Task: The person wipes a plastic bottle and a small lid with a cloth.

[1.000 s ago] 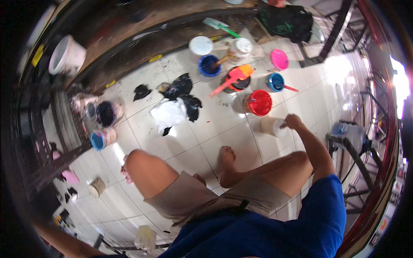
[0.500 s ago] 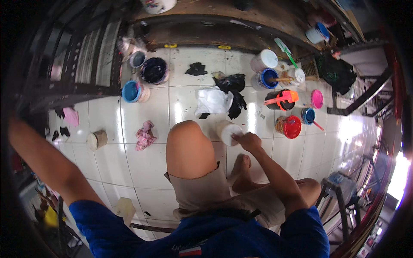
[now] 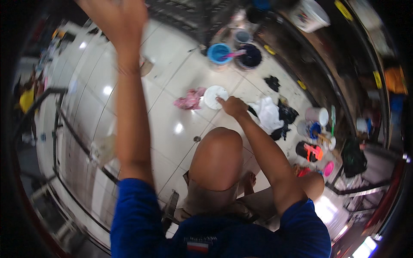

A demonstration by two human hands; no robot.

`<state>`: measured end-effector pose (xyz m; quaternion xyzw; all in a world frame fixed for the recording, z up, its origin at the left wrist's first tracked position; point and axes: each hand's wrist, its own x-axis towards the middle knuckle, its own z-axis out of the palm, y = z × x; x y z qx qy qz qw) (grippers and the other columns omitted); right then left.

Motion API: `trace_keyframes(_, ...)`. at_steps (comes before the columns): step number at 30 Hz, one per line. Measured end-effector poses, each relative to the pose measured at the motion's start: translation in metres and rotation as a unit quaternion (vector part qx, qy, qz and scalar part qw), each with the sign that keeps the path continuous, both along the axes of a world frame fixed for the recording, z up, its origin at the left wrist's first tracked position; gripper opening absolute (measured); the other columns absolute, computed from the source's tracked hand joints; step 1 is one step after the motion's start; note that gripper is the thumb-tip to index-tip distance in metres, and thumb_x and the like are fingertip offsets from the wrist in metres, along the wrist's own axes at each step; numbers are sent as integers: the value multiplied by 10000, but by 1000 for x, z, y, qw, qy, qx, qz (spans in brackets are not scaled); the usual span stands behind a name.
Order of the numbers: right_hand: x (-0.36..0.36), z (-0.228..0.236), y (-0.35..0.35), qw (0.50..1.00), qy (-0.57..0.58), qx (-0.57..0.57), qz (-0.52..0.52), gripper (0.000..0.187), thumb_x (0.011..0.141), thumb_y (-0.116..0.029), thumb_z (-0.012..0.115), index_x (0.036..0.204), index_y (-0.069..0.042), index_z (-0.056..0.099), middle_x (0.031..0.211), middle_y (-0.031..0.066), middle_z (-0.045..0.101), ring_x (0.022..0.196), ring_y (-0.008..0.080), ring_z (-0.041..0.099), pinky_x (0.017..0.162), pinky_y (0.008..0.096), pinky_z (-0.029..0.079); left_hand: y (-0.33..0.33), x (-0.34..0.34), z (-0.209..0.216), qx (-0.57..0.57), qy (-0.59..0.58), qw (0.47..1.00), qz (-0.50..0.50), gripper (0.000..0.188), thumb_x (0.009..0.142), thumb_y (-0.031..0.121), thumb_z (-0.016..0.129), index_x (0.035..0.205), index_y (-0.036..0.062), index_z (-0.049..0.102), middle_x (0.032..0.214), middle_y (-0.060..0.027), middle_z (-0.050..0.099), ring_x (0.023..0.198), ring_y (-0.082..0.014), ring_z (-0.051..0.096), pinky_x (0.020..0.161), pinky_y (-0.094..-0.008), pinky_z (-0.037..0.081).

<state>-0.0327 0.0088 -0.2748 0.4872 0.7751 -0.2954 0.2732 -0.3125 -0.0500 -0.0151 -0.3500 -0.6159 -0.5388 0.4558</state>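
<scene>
A: What lies nearest?

B: A bent knee (image 3: 217, 159); just beyond it the right hand (image 3: 235, 106), fingers folded close, thumb over the rim of a white tub (image 3: 213, 95); the left hand (image 3: 116, 19), raised at upper left, is blurred and cut off, so the opening of its fingers, and any hold, cannot be told.

A: Where is the tub?

B: Over the tiled floor (image 3: 167, 124), inward from its far edge, beside a pink cloth (image 3: 186, 101); whether it rests or hangs clear cannot be told.

A: What could go wrong?

B: It might tip or slip, since the grip appears to take one side only; the cloth, so near, might snag beneath it.

A: Its direction?

B: The round face points up toward the viewer; the side is hidden, so the long axis probably runs along the line of sight.

A: Farther out?

B: White cloth (image 3: 269, 114) and black scraps (image 3: 287, 114), rightward; then a blue tub (image 3: 217, 55) and dark tub (image 3: 251, 58) near the floor's far edge.
</scene>
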Motion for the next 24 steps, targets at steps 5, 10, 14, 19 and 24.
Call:
trace_keyframes(5,-73,-14,-28,997,-2,-46,56,859,835,-746,448,1137,30,658,1162,267,642,1110,386,621,937,467,477,-273,82,-311,-117,-542,822,132,203,962,98,540,1057,-75,591,1033,-168,568,989,-269,577,847,-348,473)
trace_keyframes(10,-117,-64,-25,996,21,45,74,773,842,-756,443,754,-31,694,660,80,661,595,199,635,563,335,501,-424,176,-396,-234,-600,666,376,295,988,205,474,986,-72,572,1010,-229,535,928,-371,523,873,-443,428)
trace_keyframes(14,-160,-44,-40,995,3,-26,101,781,846,-753,449,753,-14,681,674,77,650,578,184,610,528,323,482,-460,199,-412,-318,-583,620,418,310,978,240,489,964,-59,569,990,-221,531,936,-386,505,854,-484,405)
trace_keyframes(19,-189,-20,-15,986,-47,-68,146,746,836,-750,470,730,-38,665,651,77,619,566,182,560,518,339,453,-461,197,-430,-393,-527,621,427,349,959,312,491,904,-28,548,969,-212,526,922,-384,494,803,-504,385)
trace_keyframes(24,-231,0,-13,954,-167,-83,236,789,813,-792,484,792,-25,670,711,63,631,597,159,563,528,333,470,-466,198,-444,-407,-518,618,429,406,974,367,455,899,-25,532,950,-213,518,903,-393,487,799,-512,377)
